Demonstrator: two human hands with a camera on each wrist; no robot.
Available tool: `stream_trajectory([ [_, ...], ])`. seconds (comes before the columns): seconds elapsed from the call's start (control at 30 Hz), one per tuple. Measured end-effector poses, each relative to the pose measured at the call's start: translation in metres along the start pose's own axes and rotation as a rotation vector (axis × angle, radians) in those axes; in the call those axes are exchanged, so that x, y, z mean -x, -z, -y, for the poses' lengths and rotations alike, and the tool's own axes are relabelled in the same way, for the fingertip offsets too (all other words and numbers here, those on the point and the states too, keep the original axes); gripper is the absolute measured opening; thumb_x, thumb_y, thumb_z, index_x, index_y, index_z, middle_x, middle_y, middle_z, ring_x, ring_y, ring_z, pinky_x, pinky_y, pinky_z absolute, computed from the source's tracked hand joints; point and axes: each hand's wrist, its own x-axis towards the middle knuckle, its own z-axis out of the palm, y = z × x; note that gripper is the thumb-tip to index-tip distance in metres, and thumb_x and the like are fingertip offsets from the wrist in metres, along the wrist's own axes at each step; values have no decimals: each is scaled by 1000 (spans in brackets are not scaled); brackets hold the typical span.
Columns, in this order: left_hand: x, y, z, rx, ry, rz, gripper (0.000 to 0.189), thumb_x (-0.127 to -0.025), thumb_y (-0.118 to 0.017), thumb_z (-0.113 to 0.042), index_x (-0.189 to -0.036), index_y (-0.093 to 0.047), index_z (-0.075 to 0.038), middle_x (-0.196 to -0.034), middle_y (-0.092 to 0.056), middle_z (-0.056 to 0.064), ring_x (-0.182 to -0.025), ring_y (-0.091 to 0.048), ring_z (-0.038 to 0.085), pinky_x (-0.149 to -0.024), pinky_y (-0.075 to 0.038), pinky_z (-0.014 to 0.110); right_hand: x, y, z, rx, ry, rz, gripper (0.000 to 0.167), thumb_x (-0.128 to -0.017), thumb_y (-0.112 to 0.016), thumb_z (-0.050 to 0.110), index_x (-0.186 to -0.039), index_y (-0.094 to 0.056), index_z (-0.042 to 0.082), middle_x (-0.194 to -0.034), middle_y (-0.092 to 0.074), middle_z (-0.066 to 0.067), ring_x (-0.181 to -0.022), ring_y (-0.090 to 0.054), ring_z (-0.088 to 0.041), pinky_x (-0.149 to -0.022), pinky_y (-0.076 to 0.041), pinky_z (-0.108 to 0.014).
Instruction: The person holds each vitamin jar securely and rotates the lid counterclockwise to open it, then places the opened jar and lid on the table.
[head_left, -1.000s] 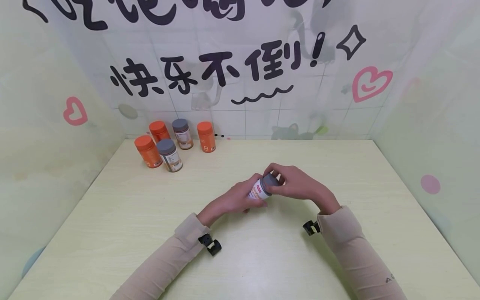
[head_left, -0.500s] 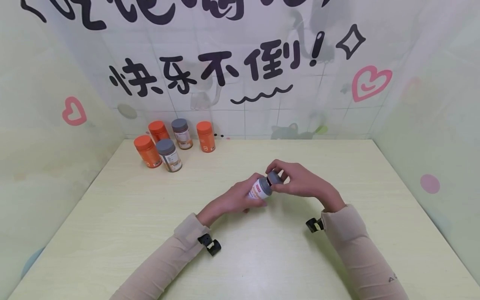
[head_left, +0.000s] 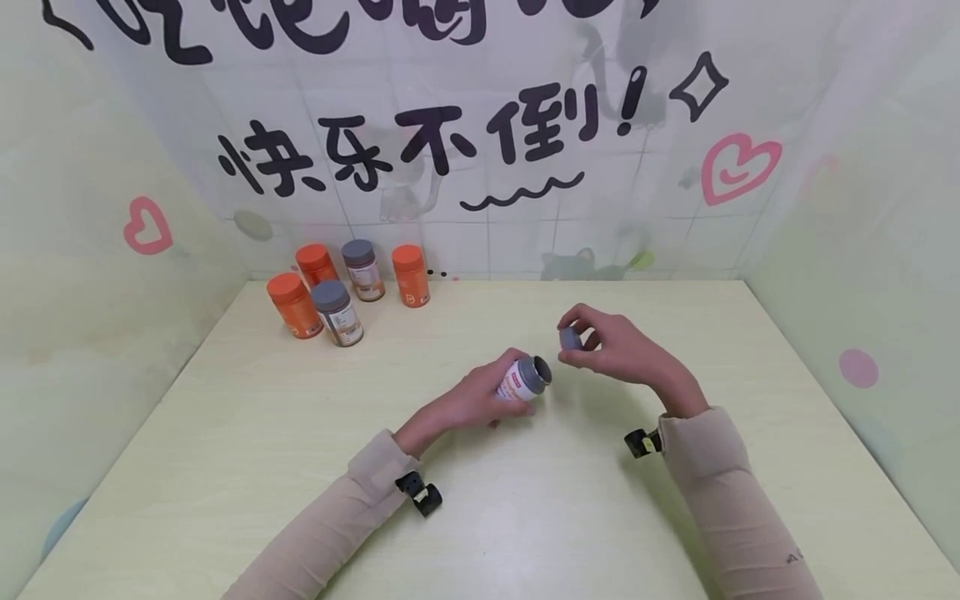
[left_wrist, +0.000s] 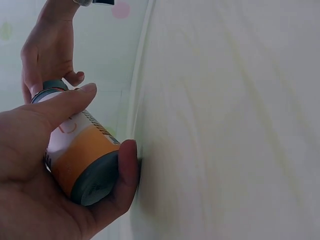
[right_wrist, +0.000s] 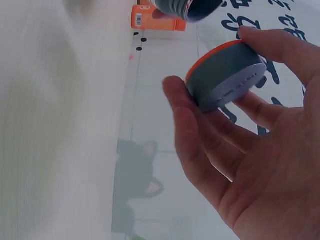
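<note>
My left hand (head_left: 483, 392) grips a small bottle (head_left: 517, 380) with a grey neck and a white and orange label, tilted so its uncapped mouth points up to the right. In the left wrist view the thumb lies across the bottle's label (left_wrist: 82, 145) and the fingers wrap under its dark base. My right hand (head_left: 618, 350) pinches the grey cap (head_left: 570, 338) between thumb and fingers, apart from the bottle and to its right. The right wrist view shows the cap (right_wrist: 225, 75) with an orange rim on its underside. What the bottle holds is hidden.
At the back left of the pale table (head_left: 480, 517) stand capped bottles: orange ones (head_left: 297, 308) and grey-capped ones (head_left: 341, 315), with another orange bottle (head_left: 411, 277) a little to their right. A printed backdrop (head_left: 637, 242) rises behind the table and along both sides.
My right hand has lifted the cap off the bottle and moved up and to the right with it. The left hand and the bottle have stayed nearly in place.
</note>
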Motion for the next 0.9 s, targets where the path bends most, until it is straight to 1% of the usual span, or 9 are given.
stream_trajectory([
  [0.1,1,1,-1,22,11,-12,59,-92,-78,-22,-139,-42,-23,-115,-63,11,-72,-62,19,-56,-54,28,2,5,-4,-20,-33,-58,41,-95,-73,31,-127,-55,12,-115,-66,-14,-89,-67,-20,-71,-55,-33],
  [0.2,1,3,-2,54,14,-45,58,-92,-79,-21,-138,-43,-24,-117,-63,9,-75,-62,20,-57,-54,30,5,12,-8,-38,-54,-107,44,-96,-73,31,-129,-53,11,-116,-65,-15,-89,-67,-22,-70,-55,-32],
  [0.33,1,4,-6,85,-3,-88,59,-92,-79,-23,-140,-44,-25,-119,-64,9,-81,-63,22,-59,-58,33,10,25,-14,-78,-67,-146,44,-97,-71,29,-129,-51,7,-115,-65,-15,-94,-69,-28,-70,-58,-32],
  [0.4,0,4,-9,100,-7,-100,61,-91,-79,-25,-141,-43,-26,-120,-64,10,-84,-63,22,-60,-59,34,13,31,-18,-109,-76,-161,44,-98,-70,28,-130,-50,6,-115,-65,-16,-96,-70,-28,-71,-60,-32],
  [0.5,-2,2,-13,128,-6,-110,64,-91,-79,-25,-143,-42,-26,-123,-63,11,-88,-63,23,-61,-61,35,19,40,-25,-148,-104,-187,46,-98,-70,30,-132,-49,6,-118,-64,-15,-96,-71,-22,-74,-62,-32],
  [0.63,-5,0,-15,159,-5,-117,64,-91,-78,-24,-143,-41,-26,-122,-62,12,-90,-63,23,-62,-62,37,26,51,-34,-189,-133,-225,50,-99,-69,31,-136,-46,5,-125,-62,-16,-93,-71,-10,-76,-63,-31],
  [0.8,-7,-3,-16,194,-6,-126,64,-91,-78,-23,-143,-41,-27,-121,-62,13,-95,-63,23,-63,-63,40,34,63,-43,-206,-131,-274,50,-100,-66,27,-137,-44,2,-130,-59,-20,-89,-68,1,-75,-63,-30],
  [0.9,-9,-5,-16,225,2,-132,63,-91,-78,-24,-142,-41,-27,-119,-62,12,-97,-63,24,-63,-63,41,39,68,-46,-217,-125,-304,50,-101,-65,25,-139,-43,1,-131,-58,-21,-89,-68,3,-74,-62,-26],
])
